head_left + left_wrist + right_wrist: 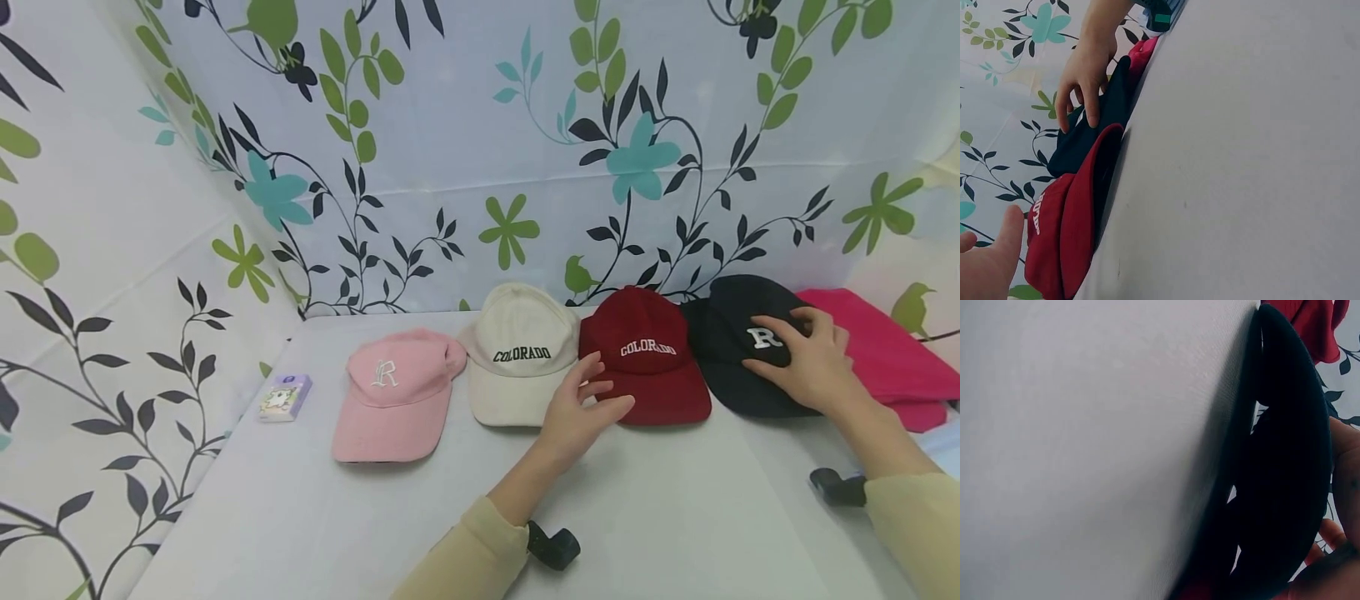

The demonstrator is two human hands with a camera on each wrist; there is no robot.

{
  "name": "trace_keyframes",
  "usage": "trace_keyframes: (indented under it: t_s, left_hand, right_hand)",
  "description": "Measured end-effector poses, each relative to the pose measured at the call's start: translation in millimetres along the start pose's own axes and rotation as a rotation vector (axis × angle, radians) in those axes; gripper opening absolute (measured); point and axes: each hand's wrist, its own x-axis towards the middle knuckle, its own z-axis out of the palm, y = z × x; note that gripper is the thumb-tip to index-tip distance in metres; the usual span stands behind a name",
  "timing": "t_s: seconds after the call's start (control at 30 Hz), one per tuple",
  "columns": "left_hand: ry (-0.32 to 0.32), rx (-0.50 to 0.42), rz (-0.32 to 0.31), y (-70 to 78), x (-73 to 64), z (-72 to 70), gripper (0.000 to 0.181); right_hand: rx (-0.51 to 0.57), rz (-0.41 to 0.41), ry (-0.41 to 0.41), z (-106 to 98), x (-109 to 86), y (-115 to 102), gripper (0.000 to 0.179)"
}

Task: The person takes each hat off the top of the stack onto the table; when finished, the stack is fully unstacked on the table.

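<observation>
A dark navy cap (pixel 750 346) with a white letter R sits at the right end of a row of caps. My right hand (pixel 813 358) is at its front, thumb and fingers spread apart around the letter; whether the fingertips press the cloth is unclear. In the right wrist view the cap's dark brim (pixel 1291 456) hides part of that hand. My left hand (pixel 573 412) hovers with fingers apart, holding nothing, in front of the cream cap (pixel 517 333) and the dark red cap (pixel 637 333), both lettered COLORADO. A pink cap (pixel 397 383) lies farther left.
A bright pink folded cloth (pixel 885 342) lies at the right, partly behind the navy cap. A small purple-and-white box (pixel 285 398) stands at the left. Patterned fabric (pixel 450 150) hangs behind the white table (pixel 675 500). Light blue material (pixel 943 446) shows at the right edge.
</observation>
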Motion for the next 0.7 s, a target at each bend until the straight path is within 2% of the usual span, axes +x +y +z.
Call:
trace_keyframes:
  t_s: [0.3,0.5,0.7]
  left_hand:
    - [0.026,-0.019,-0.011,4.5,-8.1,-15.2,0.072]
    - [0.028,-0.043,-0.007,-0.2,-12.3,-26.5,0.073]
    - [0.045,-0.023,0.016,-5.4,-15.7,-39.0,0.072]
  right_hand:
    - [0.002,-0.022,0.006,3,9.2,1,0.066]
    - [0.01,-0.017,0.0,2,11.4,-2,0.063]
    - [0.034,-0.024,0.071,6,12.7,-18,0.06]
